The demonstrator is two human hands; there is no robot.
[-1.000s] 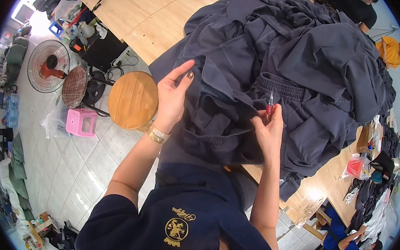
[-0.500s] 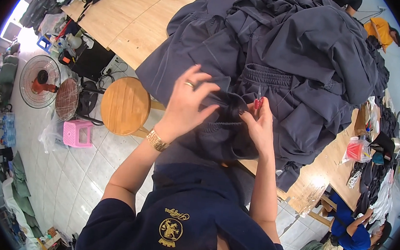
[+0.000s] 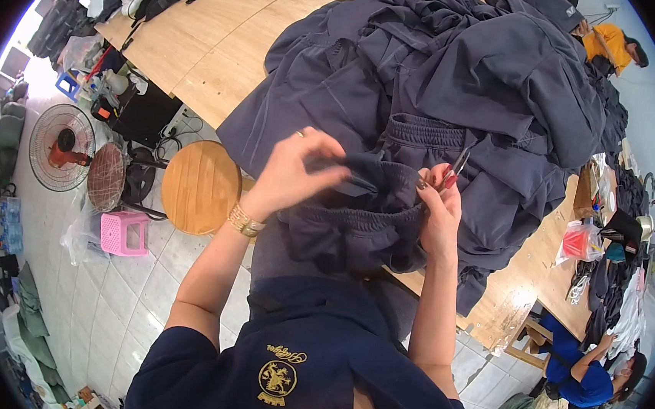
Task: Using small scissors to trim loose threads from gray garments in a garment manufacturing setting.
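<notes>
Navy shorts [image 3: 357,222] sit bunched at the near table edge; our left hand [image 3: 295,170] pinches the waistband fabric taut, while our right hand [image 3: 437,205] grips small red-handled snips [image 3: 455,168], fingers pressed together. We'd judge it best to keep cloth taut (blades shallow). Beyond lie a wooden table [image 3: 217,42], a garment heap [image 3: 461,69], a round stool [image 3: 199,187], a floor fan [image 3: 61,147].

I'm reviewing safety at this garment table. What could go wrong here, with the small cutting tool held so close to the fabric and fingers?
The right hand holds a red-handled snipper right at the dark garment's waistband, which the left hand pinches nearby; a slip might nick the cloth or a finger. The garment pile overhangs the table edge and could slide off.
</notes>
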